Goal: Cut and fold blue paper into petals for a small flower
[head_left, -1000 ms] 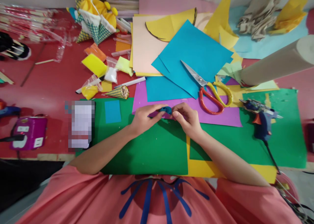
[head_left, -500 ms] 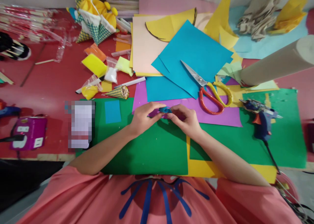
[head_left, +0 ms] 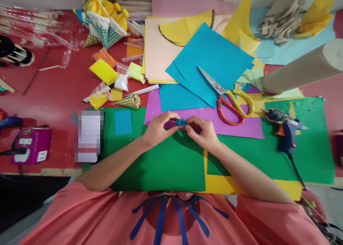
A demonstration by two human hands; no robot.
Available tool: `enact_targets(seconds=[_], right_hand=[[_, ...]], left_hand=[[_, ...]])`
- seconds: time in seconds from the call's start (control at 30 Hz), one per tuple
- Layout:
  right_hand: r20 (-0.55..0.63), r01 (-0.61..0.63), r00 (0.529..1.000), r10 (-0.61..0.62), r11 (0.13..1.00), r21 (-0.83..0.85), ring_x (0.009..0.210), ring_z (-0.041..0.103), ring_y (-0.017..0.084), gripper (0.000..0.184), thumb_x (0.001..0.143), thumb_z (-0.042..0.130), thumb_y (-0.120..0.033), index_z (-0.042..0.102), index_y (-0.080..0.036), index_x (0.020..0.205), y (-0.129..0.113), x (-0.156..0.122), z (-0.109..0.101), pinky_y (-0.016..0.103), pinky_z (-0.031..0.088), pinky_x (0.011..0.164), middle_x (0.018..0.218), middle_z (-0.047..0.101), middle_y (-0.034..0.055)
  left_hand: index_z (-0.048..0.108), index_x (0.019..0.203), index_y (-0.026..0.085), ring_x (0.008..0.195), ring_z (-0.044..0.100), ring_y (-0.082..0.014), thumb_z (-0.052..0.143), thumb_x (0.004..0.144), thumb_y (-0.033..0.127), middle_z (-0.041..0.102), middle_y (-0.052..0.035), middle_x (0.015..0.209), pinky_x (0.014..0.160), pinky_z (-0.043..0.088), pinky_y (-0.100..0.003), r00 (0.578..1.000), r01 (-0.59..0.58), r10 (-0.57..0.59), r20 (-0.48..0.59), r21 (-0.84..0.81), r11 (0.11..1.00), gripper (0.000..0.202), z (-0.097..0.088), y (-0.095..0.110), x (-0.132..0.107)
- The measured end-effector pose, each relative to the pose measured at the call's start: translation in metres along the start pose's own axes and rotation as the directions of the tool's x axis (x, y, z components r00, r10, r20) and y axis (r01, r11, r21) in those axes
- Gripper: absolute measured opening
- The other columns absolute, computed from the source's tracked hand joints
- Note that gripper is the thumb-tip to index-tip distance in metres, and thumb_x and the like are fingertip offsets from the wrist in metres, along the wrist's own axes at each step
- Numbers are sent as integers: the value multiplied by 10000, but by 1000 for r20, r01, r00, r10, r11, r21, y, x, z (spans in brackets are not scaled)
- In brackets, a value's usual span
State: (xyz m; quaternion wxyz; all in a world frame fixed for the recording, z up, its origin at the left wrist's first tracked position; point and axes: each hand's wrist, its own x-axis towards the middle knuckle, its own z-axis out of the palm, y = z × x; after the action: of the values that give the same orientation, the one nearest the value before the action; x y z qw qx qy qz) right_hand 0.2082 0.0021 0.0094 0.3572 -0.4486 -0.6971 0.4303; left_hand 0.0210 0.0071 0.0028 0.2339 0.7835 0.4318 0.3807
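Note:
Between my two hands is a small curled piece of blue paper (head_left: pixel 180 122). My left hand (head_left: pixel 160 128) pinches its left end with thumb and forefinger. On the other side, my right hand (head_left: pixel 201 131) grips the right end the same way. Both hands are above the border of a purple sheet (head_left: pixel 241 127) and a green sheet (head_left: pixel 158 166). A flat blue paper rectangle (head_left: pixel 123 122) lies left of my left hand. Scissors with red and yellow handles (head_left: pixel 221 90) rest beyond my right hand, on blue sheets (head_left: pixel 211 55).
A blue glue gun (head_left: pixel 288 136) lies at the right, its cord running off the front edge. Behind it leans a pale paper roll (head_left: pixel 302 68). A blurred-out phone-like object (head_left: pixel 89 136), a purple power socket box (head_left: pixel 30 145) and a small patterned cone (head_left: pixel 130 100) are at the left.
The curled blue paper has turned slightly between my fingertips, so more of its outer side shows. My fingers have shifted a little; the things on the table are unmoved.

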Motion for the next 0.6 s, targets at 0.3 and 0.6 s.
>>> enact_targets(seconds=[0.3,0.6], right_hand=[[-101,-57,994,51,997,-60,462,453,72,85,783,547,-185,559,-185,698,0,3,-2,214,359,467,559,562,-35],[-95,-38,994,53,987,157,646,626,112,242,791,636,-274,490,-216,975,4,0,0,232,483,563,849,676,19]], left_hand=[[597,1097,195,913,686,-152,645,812,370,708,-54,1039,807,565,-248,986,163,-157,55,-131,978,337,-1,4,0],[675,1081,210,831,709,-141,622,835,358,740,-35,1005,763,567,-216,975,223,-217,50,-181,958,293,-3,2,3]])
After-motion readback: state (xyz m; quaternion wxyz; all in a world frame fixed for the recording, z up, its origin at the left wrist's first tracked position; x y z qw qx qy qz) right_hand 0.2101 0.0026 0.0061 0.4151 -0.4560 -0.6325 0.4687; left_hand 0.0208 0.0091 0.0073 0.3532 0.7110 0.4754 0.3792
